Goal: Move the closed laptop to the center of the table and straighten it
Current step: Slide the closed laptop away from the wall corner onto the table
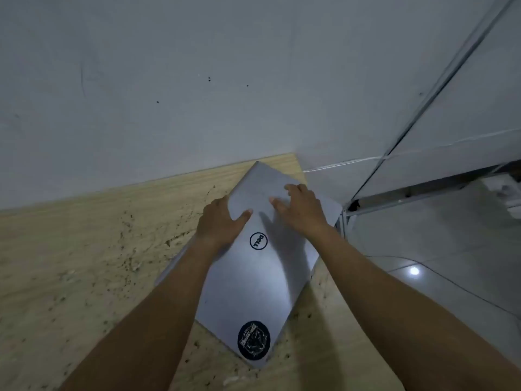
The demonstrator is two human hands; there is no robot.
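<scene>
Closed laptop (253,266) skewed at table (84,263) corner; left hand (218,218) clasps its edge; right hand (301,207) flat on lid, fingers spread; likely stiff, slick, heavyish; hold both side edges.

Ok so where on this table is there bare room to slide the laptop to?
The wooden table is bare left of the laptop, between the wall and the near edge. The right side is crowded: the laptop sits skewed there, one corner past the table's right edge, under the left hand and right hand.

Both bare forearms extended, left hand (218,220) gripping with thumb out, right hand (301,208) palm-down, fingers (277,203) spread
</scene>
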